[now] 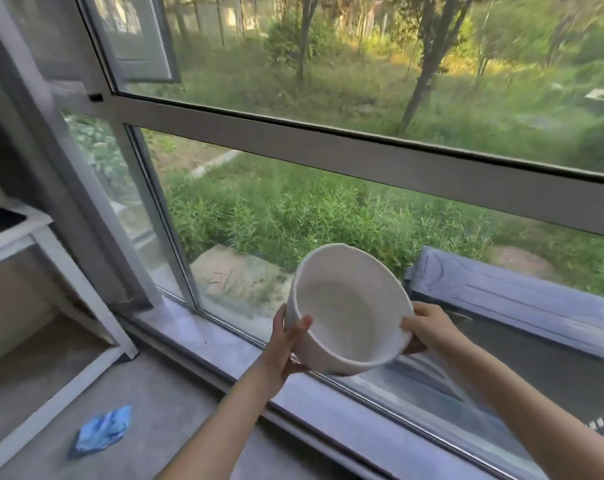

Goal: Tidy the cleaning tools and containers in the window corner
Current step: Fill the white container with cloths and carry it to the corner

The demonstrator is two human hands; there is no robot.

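A white round bucket (345,306) is held in the air above the window sill (196,332), tilted so its empty inside faces me. My left hand (286,341) grips its left wall, thumb over the rim. At the right rim, my right hand (428,327) holds on with the fingers inside the edge. A crumpled blue cloth (101,432) lies on the grey floor at the lower left.
A large window with a grey frame (328,148) fills the view, with a garden outside. A white-framed cabinet or door (75,289) stands at the left. Beyond the glass at the right lies a long grey-blue ribbed unit (522,299).
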